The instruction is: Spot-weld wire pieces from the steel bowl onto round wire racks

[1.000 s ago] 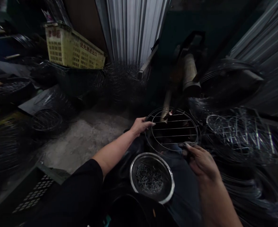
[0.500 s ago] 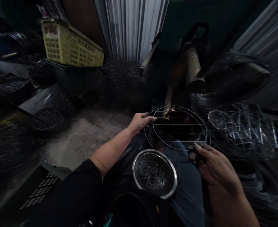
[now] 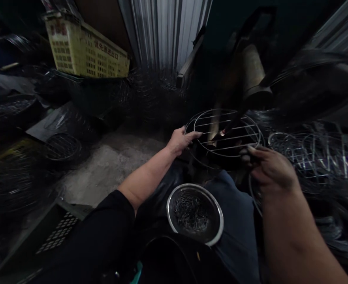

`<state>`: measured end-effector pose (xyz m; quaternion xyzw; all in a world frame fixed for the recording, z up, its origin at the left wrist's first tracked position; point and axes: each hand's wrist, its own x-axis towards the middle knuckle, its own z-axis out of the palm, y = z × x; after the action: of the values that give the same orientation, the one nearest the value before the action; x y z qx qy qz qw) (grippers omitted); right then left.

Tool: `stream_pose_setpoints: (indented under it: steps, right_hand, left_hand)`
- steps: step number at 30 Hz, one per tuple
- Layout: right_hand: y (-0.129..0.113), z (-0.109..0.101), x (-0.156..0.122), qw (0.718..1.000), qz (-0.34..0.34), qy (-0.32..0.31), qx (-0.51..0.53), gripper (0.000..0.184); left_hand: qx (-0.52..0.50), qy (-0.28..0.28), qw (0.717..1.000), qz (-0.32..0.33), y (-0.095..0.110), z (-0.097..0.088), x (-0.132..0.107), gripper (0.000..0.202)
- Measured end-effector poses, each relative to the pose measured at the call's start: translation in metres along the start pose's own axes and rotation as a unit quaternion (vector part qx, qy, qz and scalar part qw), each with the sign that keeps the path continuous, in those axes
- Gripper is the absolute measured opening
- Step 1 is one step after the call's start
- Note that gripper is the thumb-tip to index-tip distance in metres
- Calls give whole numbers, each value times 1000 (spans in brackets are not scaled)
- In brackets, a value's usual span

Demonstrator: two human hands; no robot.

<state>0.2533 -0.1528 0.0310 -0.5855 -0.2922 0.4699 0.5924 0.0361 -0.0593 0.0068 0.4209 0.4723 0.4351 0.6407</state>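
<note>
A round wire rack [image 3: 231,127] with several parallel bars is held out in front of me, between the rods of a dark machine. My left hand [image 3: 182,140] pinches its left rim, thumb on top. At the near right rim my right hand [image 3: 268,161] grips it between thumb and fingers. The machine's pale electrode rod [image 3: 212,140] stands close to the rack's bars, and a small reddish glint shows beside it. Below the rack, a metal bowl [image 3: 195,215] of short bent wire pieces rests at my lap.
A yellow plastic crate [image 3: 87,51] stands at the back left. A dark green crate [image 3: 58,232] sits at lower left. Piled wire racks [image 3: 318,157] lie on the right. The machine's thick cylinder [image 3: 255,75] hangs above the rack, and a corrugated metal sheet [image 3: 170,35] stands behind.
Both hands have carried the wire rack forward and up, further under the machine's cylinder. The rack's bars now slant differently. The view has shifted slightly.
</note>
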Motion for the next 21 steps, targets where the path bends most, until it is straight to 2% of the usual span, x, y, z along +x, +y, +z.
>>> stream_pose_setpoints:
  steps: [2,3,5,6,7,9,10,11,12,13,15,18,20,21]
  right_hand:
    - [-7,4,8,999,21,34,-19,8]
    - [-7,5,6,997,5,67,-42,7]
    - [0,3,-8,977,-84,143,-131,2]
    - [8,1,-19,957,-134,172,-191,8]
    - [19,-2,-32,935,-171,181,-253,15]
    - [49,-9,-58,908,-186,150,-345,31]
    - [66,-12,-69,917,-154,77,-360,35]
    - [83,-13,-78,919,-102,-30,-379,35]
    - [99,-13,-84,907,-57,-124,-399,33]
    - [113,-10,-88,884,-28,-176,-431,30]
    - [132,0,-91,825,1,-230,-516,31]
    - [144,25,-90,730,-12,-273,-627,39]
    - [148,44,-91,686,-23,-314,-656,43]
    - [150,52,-93,674,-26,-331,-659,45]
  left_hand:
    - [-16,13,999,-48,1,3,5,29]
    - [-29,19,997,-62,1,5,7,31]
    - [-56,25,996,-61,-2,8,12,32]
    - [-64,25,996,-57,-4,10,13,32]
    - [-73,24,995,-57,-6,11,14,31]
    - [-94,19,993,-70,-9,13,12,30]
    - [-107,14,991,-81,-10,14,10,29]
    - [-120,6,988,-92,-10,14,7,29]
    - [-132,-3,986,-103,-10,15,4,28]
    - [-140,-11,984,-110,-9,14,1,27]
    - [-149,-16,984,-100,-8,13,-3,25]
    - [-159,14,985,-71,-7,6,-1,27]
    - [-176,31,981,-81,-9,1,4,31]
    - [-184,37,978,-91,-10,-1,5,33]
